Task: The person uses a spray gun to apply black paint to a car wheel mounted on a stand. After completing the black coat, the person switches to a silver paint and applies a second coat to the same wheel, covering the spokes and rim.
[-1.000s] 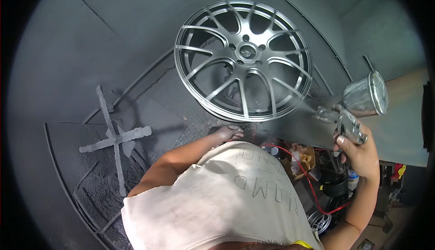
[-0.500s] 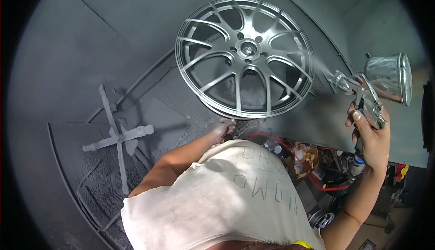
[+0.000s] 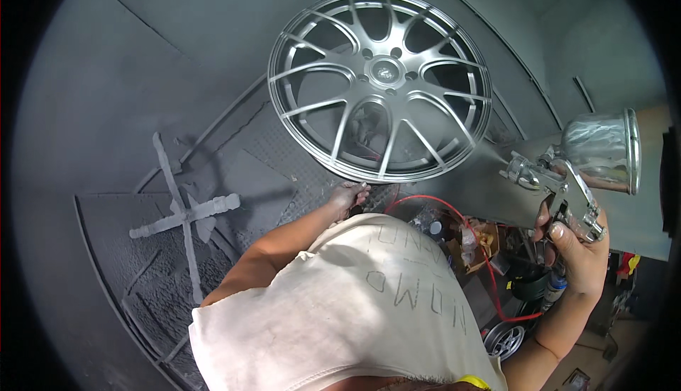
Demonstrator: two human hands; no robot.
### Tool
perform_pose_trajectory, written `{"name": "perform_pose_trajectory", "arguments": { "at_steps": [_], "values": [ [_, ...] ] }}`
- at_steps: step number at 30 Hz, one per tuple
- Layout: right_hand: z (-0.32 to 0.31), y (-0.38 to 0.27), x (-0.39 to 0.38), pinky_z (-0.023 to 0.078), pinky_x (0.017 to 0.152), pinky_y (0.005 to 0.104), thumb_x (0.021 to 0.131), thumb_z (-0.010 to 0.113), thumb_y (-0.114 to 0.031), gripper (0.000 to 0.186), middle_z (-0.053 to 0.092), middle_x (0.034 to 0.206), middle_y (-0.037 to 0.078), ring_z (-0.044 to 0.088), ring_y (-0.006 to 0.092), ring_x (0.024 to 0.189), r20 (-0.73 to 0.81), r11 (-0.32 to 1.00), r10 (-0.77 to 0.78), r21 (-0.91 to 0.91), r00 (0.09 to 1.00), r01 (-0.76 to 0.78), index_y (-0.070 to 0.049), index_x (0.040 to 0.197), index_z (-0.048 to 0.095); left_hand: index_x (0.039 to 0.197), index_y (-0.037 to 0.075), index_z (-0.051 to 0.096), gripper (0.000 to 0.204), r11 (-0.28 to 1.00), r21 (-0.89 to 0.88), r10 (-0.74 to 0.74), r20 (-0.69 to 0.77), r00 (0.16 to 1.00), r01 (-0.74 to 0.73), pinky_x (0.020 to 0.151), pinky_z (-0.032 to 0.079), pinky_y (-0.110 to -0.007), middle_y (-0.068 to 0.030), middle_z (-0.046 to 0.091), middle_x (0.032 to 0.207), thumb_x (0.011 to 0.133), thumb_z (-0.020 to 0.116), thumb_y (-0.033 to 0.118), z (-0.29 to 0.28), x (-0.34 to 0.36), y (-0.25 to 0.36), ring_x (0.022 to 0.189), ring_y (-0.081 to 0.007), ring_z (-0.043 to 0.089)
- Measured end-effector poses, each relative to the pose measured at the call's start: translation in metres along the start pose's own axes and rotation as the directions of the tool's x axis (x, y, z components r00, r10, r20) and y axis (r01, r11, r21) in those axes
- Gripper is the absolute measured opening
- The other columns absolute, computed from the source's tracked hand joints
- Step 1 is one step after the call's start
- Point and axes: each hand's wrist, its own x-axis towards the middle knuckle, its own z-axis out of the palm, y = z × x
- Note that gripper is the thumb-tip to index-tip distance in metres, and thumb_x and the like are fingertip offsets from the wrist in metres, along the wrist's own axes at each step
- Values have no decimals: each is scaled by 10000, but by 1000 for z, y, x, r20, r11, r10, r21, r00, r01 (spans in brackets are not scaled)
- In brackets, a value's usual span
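Note:
A silver multi-spoke car wheel rim [image 3: 386, 72] is held up in front of me, its spokes slightly smeared by motion. My right hand [image 3: 583, 255] is closed round a metal spray gun [image 3: 560, 187] with a silver cup [image 3: 592, 143] on it. Pale mist leaves the nozzle toward the rim's right edge, a short gap away. My left hand [image 3: 346, 198] is just below the rim's near edge, fingers curled. Whatever those fingers hold, if anything, is hidden, as is the rim's support.
A paint-crusted cross-shaped stand [image 3: 186, 215] is at left. Grey panels surround the rim. A red hose [image 3: 489, 270] curves past a cardboard box [image 3: 486, 246] of clutter at lower right. Another wheel [image 3: 505, 339] lies near my right arm.
The rim has turned, its spokes at new angles. My right hand and the spray gun have moved down and slightly left. More of the red hose shows; my left hand has barely shifted.

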Motion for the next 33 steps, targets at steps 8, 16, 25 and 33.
{"name": "perform_pose_trajectory", "arguments": {
  "at_steps": [8,16,25,33],
  "values": [
    [-2,13,4,448,498,187,823,735,-158,605,642,949,93,616,129,777,-117,989,-33,-148,993,15,63,1322,475,931,46,671,123,998,56,15,-28,999,-13,587,552,-175,-33,695,857,956,619,154,-8,4,-2,695,-69,635],
    [11,12,-3,449,575,192,819,724,-123,652,633,888,75,604,107,734,38,998,-64,21,997,63,69,1374,441,924,33,632,66,997,14,72,-41,997,-72,556,521,-199,-63,685,875,939,634,97,-15,2,-4,681,-90,618],
    [-18,42,9,416,488,170,921,641,-132,344,634,967,55,606,82,791,-248,973,-96,-227,964,39,17,1216,544,965,64,569,253,942,144,334,-333,882,-303,670,475,-356,-65,555,765,993,435,276,-52,-7,48,679,-196,534],
    [-15,82,-41,506,738,252,867,643,-10,462,644,940,54,613,117,786,-257,988,139,-35,956,-153,42,1307,511,1121,40,591,368,895,161,444,-394,805,-415,824,524,-415,-142,663,1007,1020,344,294,-113,29,137,867,-272,646]
  ]
}}
